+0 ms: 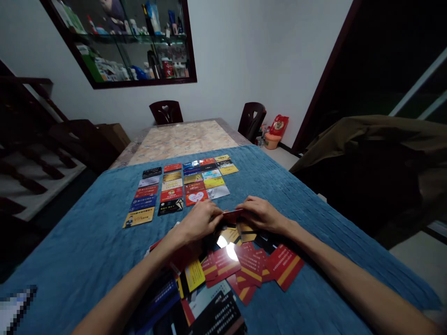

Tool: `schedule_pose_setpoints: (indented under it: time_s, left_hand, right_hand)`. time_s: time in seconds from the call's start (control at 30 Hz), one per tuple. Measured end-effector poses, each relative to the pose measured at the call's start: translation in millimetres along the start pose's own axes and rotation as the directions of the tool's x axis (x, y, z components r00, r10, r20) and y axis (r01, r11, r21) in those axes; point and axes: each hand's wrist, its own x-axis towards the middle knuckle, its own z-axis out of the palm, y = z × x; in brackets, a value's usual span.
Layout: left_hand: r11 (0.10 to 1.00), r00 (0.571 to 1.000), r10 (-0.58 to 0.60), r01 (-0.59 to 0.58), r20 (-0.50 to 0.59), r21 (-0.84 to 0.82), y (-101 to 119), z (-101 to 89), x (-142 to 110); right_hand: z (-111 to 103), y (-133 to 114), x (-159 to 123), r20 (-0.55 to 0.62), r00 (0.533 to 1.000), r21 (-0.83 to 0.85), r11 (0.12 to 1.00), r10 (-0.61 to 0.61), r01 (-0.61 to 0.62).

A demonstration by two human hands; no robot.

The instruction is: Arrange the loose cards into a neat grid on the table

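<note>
My left hand and my right hand pinch the two ends of a thin red card, seen almost edge-on above a loose pile. Just below my hands, red cards with yellow stripes overlap each other, and gold cards lie behind them. Nearer to me are a yellow card, dark printed cards and blue cards, partly covered by my left forearm. Farther off, cards lie in columns, among them a gold one, a black one and a red one with a white heart.
A blue cloth covers the near part of the table, with a patterned top beyond. Chairs stand at the far end. On the right are a red bag and brown draped fabric.
</note>
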Motion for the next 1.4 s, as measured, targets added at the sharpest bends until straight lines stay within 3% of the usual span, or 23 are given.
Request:
schedule_pose_setpoints:
  time_s: [0.63, 0.83, 1.4]
  left_hand:
    - [0.996, 0.987, -0.074, 0.066, -0.142, -0.063, -9, 18.2, 5]
    - [0.995, 0.981, -0.043, 0.026, -0.188, -0.094, -8, 21.6, 4]
    - [0.991, 0.961, -0.119, 0.100, -0.248, -0.088, -8, 14.7, 2]
  right_hand:
    - [8, 4, -4, -0.003, 0.998, -0.121, 0.991, 0.065, -0.065]
    - [10, 5, -2, -0.023, 1.000, -0.180, 0.984, 0.005, -0.009]
    - [16, -2, 5, -0.164, 0.976, -0.423, 0.904, -0.145, 0.063]
